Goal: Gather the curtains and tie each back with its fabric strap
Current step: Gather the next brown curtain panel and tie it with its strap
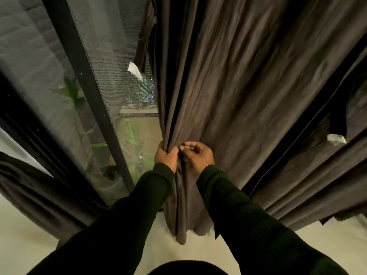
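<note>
Hands [183,154] on gathered curtain [228,86]

A dark-framed glass door [83,80] with mesh screen shows potted plants [131,135] outside; pale floor [258,255] lies below.

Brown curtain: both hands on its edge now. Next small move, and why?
Probably slide the right hand rightward to draw in another fold. The left hand grips only the bunched left edge of the brown curtain, the right pinches a pleat beside it, and most of the fabric hangs spread out to the right, ungathered.
</note>
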